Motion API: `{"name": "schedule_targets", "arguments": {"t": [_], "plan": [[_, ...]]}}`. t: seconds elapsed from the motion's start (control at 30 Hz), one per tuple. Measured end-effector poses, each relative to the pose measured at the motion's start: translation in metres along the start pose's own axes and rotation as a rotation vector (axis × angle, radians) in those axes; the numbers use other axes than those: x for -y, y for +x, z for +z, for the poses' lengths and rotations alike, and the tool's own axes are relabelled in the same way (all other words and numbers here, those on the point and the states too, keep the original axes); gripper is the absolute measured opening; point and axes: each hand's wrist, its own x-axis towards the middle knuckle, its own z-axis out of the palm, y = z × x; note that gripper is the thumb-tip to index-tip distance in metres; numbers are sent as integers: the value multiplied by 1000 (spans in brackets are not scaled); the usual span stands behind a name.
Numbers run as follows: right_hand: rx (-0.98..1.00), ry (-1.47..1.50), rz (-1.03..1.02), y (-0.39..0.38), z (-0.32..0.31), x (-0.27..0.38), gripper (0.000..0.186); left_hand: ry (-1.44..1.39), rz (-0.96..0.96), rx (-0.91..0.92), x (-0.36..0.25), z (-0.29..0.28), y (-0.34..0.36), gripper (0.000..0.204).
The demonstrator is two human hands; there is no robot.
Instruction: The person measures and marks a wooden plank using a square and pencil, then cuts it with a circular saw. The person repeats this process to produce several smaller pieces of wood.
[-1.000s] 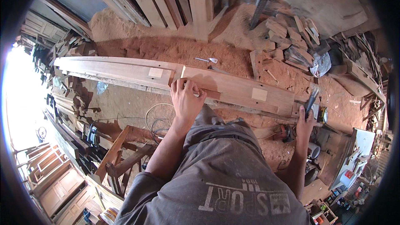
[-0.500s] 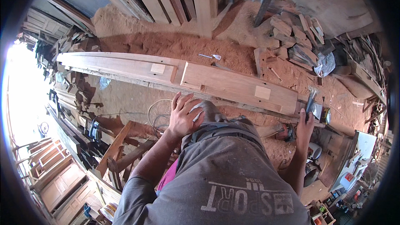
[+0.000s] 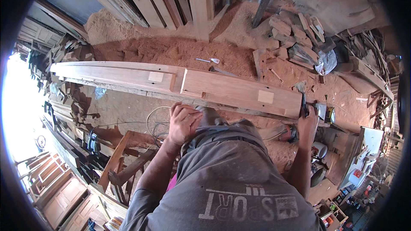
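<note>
My left hand (image 3: pixel 183 122) is just below the long pale plank (image 3: pixel 231 90) near my waist, fingers curled; what they hold, if anything, is hidden. My right hand (image 3: pixel 307 119) grips a dark-handled tool (image 3: pixel 304 102) at the plank's right end, its far tip too small to make out. The plank has pale square patches, dark holes and a second board (image 3: pixel 128 75) continuing to the left, over a rougher beam. Beside my right hand lie a small metal plate (image 3: pixel 321 112) and a yellow-black item (image 3: pixel 330 115).
Upright boards (image 3: pixel 197 4) lean behind sawdust (image 3: pixel 128 49) where a white-bladed item (image 3: pixel 214 60) lies. Offcuts (image 3: pixel 291 34) and a plastic bag (image 3: pixel 325 62) pile at back right. A wooden trestle (image 3: pixel 115 158), cables (image 3: pixel 154 124) and a red power tool (image 3: pixel 286 133) lie below the plank.
My left hand has left the plank and moved down toward my waist. My right hand has shifted slightly, swinging the tool's tip leftward across the plank's end.
</note>
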Motion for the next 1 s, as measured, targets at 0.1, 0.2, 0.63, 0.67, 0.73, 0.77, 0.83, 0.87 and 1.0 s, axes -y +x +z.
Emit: {"name": "schedule_targets", "arguments": {"t": [0.1,0.2,0.63,0.67,0.73,0.77,0.83,0.87,1.0], "plan": [[-42,33,-49,4,17,-14,40,47,-77,-15,27,-15,2,21],[-122,-17,-167,7,28,-31,38,91,-120,-103,47,-31,17,21],[-100,191,-117,-5,4,8,60,34,-47,198,195,-111,55,61],[-104,131,-150,-5,6,10,61,140,-35,300,199,-114,63,78],[-76,53,-141,-10,5,36,62,364,-24,510,196,-127,82,112],[-28,24,-117,-12,0,54,63,404,13,559,201,-136,81,124],[-17,118,-82,1,9,38,72,475,112,658,221,-142,87,149],[-11,161,-60,11,12,39,77,477,76,679,229,-141,91,148],[74,-161,-208,7,-7,80,75,415,-47,757,253,-129,92,145]]}}
